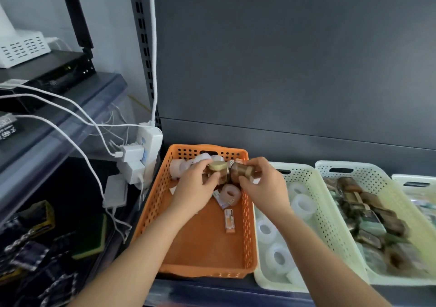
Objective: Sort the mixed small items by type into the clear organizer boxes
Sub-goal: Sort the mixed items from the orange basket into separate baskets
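Orange plastic forms the perforated basket [203,238] where both hands work, on a dark shelf [236,292] against a grey back panel [283,59]. Left of it, a white power strip [147,146] trails white cables [70,108]. The left hand [195,186], its grip clamped, holds a brown tape roll [217,168] above the basket's far end; the right hand [262,181] is closed on another brown roll [241,173], the two rolls touching. Below them lie a pale tape roll [230,192] and a small orange packet [230,220]. Rightward, a pale green basket [271,273] holds clear tape rolls [278,257]; the next basket [387,280] holds brown items [368,214].
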### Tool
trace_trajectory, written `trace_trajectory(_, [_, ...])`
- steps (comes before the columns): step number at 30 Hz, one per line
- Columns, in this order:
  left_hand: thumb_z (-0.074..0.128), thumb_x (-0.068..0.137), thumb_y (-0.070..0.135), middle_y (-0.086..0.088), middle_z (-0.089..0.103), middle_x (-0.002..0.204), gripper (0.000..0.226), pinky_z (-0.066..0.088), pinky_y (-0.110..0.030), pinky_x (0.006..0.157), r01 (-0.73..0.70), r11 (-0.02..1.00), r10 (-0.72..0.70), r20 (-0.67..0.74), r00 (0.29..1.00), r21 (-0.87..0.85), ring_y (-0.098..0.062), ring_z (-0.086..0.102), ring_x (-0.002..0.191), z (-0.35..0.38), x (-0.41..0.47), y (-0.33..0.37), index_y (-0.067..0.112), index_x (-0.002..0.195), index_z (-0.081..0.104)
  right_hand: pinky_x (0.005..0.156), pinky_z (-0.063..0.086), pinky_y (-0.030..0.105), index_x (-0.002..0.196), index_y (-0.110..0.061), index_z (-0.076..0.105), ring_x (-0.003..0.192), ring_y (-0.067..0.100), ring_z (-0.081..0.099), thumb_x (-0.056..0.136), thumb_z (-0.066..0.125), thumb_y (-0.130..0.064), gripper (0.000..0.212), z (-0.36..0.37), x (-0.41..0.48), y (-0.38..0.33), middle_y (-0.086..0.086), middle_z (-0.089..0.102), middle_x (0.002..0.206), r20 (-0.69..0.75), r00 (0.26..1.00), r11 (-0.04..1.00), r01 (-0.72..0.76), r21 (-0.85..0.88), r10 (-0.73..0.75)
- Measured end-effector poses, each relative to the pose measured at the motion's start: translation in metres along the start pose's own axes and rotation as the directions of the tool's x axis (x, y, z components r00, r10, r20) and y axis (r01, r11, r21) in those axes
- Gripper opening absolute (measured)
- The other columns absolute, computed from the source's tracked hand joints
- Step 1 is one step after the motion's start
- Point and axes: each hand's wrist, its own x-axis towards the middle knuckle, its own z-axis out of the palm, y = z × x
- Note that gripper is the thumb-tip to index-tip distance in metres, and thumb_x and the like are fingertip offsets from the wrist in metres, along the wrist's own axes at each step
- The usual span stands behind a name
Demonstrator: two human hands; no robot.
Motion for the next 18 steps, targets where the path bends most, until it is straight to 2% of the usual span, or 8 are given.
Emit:
trace_trajectory(4, [0.055, 0.095, 0.024, 0.017, 0.058, 0.103, 0.029, 0.056, -0.037, 0.075, -0.025, 0.993, 0.026, 0.012, 1.000, -0.116, -0.013, 0.065, 0.076, 0.021, -0.004, 0.028, 0.031, 0.123, 0.054, 0.062, 0.050, 0.031, 0.098, -0.023, 0.058, 0.074, 0.008, 0.058, 0.078, 0.070, -0.022, 0.024, -0.029, -0.009, 0.015, -0.012, 0.061, 0.076, -0.068, 0.996, 0.991, -0.056, 0.122, 0.065])
trace_trajectory(7, [0.054, 0.095, 0.022, 0.015, 0.062, 0.093, 0.021, 0.056, -0.042, 0.075, -0.030, 0.979, 0.040, 0.044, 0.998, -0.204, -0.014, 0.065, 0.077, 0.048, -0.009, 0.052, 0.033, 0.113, 0.056, 0.068, 0.049, 0.026, 0.103, -0.025, 0.061, 0.074, 0.007, 0.060, 0.080, 0.070, -0.021, 0.025, -0.058, -0.016, 0.037, -0.012, 0.062, 0.078, -0.117, 0.991, 0.988, -0.045, 0.147, 0.063])
trace_trajectory(10, [0.056, 0.094, 0.020, 0.016, 0.061, 0.094, 0.021, 0.053, -0.033, 0.077, -0.061, 0.977, 0.072, 0.044, 0.996, -0.205, -0.009, 0.062, 0.080, 0.083, -0.017, 0.080, 0.030, 0.112, 0.058, 0.072, 0.050, 0.027, 0.104, -0.023, 0.063, 0.077, 0.009, 0.060, 0.079, 0.071, -0.022, 0.026, -0.091, -0.027, 0.067, -0.010, 0.063, 0.084, -0.166, 0.984, 0.991, -0.044, 0.123, 0.065])
trace_trajectory(14, [0.057, 0.094, 0.022, 0.013, 0.065, 0.095, 0.021, 0.041, -0.007, 0.067, -0.074, 0.978, 0.092, 0.084, 0.992, -0.195, 0.004, 0.057, 0.076, 0.132, -0.033, 0.125, 0.030, 0.114, 0.060, 0.072, 0.045, 0.025, 0.113, -0.025, 0.063, 0.080, 0.009, 0.057, 0.081, 0.070, -0.027, 0.033, -0.142, -0.044, 0.109, -0.012, 0.060, 0.089, -0.200, 0.978, 0.998, -0.060, 0.011, 0.060])
trace_trajectory(18, [0.054, 0.095, 0.027, 0.016, 0.063, 0.098, 0.023, 0.043, -0.010, 0.065, -0.139, 0.985, 0.155, 0.175, 0.972, -0.097, 0.003, 0.057, 0.080, 0.172, -0.050, 0.168, 0.028, 0.118, 0.057, 0.076, 0.051, 0.029, 0.118, -0.028, 0.061, 0.082, 0.012, 0.060, 0.084, 0.067, -0.033, 0.035, -0.183, -0.058, 0.151, -0.007, 0.061, 0.104, -0.150, 0.988, 0.992, -0.064, -0.110, 0.047])
